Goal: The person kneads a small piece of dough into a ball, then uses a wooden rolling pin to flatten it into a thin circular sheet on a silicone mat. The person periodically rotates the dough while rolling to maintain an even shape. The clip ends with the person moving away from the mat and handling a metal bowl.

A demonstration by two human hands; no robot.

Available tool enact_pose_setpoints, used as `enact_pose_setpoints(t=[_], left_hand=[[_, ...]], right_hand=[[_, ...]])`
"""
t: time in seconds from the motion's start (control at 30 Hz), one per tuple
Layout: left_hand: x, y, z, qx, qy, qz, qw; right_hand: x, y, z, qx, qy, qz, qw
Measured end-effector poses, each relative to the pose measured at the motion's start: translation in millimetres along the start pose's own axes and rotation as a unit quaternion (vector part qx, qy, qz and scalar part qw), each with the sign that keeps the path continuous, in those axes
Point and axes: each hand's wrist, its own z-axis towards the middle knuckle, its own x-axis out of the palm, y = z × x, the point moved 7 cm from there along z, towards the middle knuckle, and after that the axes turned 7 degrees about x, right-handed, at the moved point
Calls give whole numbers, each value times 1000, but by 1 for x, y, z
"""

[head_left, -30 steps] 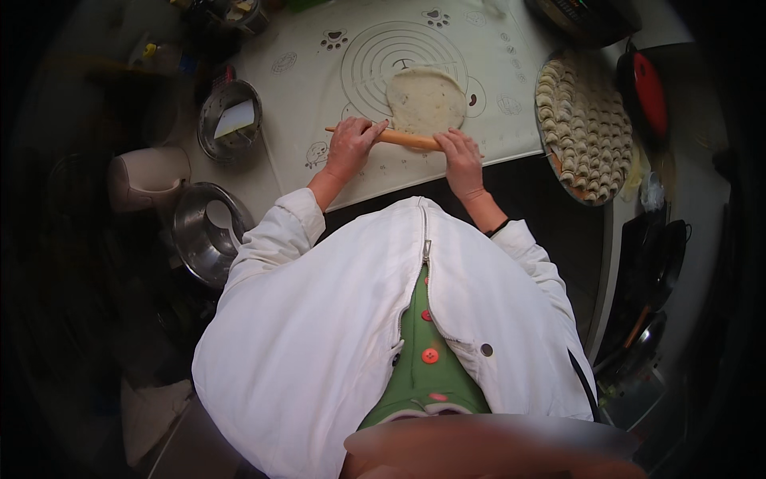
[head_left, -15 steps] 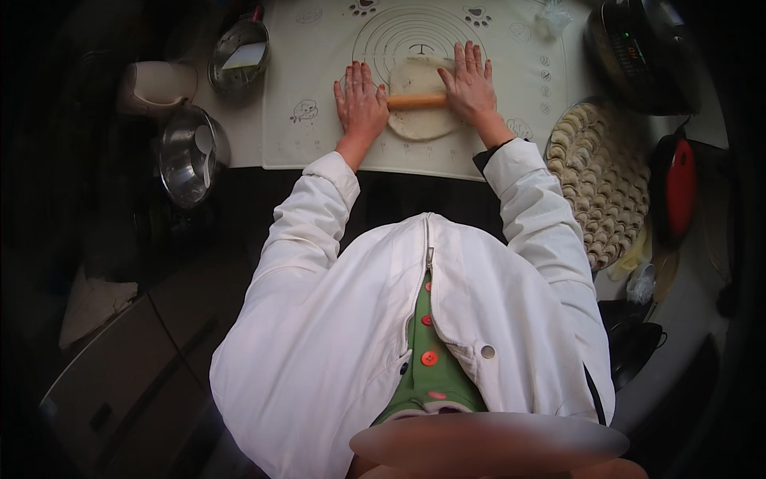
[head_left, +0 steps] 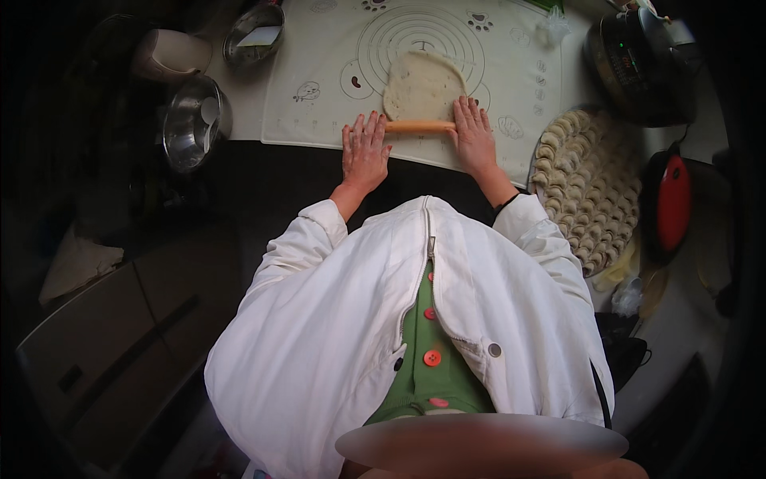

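Note:
Both hands lie over the ends of a wooden rolling pin [head_left: 420, 126], palms down, near the front edge of a white printed pastry mat [head_left: 311, 128]. My left hand [head_left: 365, 156] covers the pin's left end, its fingers stretched forward. At the other end rests my right hand [head_left: 474, 137], fingers also straight and lying flat. A thin, roundish sheet of dough [head_left: 423, 84] is spread on the mat just beyond the pin. The pin seems to touch the sheet's near edge. My palms hide the pin's ends.
At the right, a round tray of folded dumplings [head_left: 586, 191] sits beside a red and black pan [head_left: 674, 203]. A dark cooker [head_left: 638, 68] stands behind. Metal bowls [head_left: 179, 128] and a pale jug [head_left: 171, 54] are on the left. A crumpled plastic bag [head_left: 553, 28] lies at the back.
Both hands have drawn the rolling pin back toward me, from the middle of the dough to its near edge. More of the sheet shows now.

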Motion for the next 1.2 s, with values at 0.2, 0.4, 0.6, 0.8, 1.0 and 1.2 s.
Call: enact_pose_setpoints(t=[0.2,0.4,0.6,0.8,1.0,1.2], left_hand=[[-15,6,3,33,-88,-102,990],[-32,1,58,123,-80,-162,976],[-14,9,107,173,-48,-111,978],[24,13,123,131,59,-84,986],[46,26,222,107,-31,-28,993],[55,29,253,101,-56,-31,993]], right_hand=[[-14,6,-33,-41,-12,32,999],[-34,-10,-9,51,-18,130,990],[-19,-13,21,139,-63,2,988],[-6,-30,52,197,-57,-89,975],[3,-86,131,321,-124,-33,938],[-1,-101,140,315,-91,-2,945]])
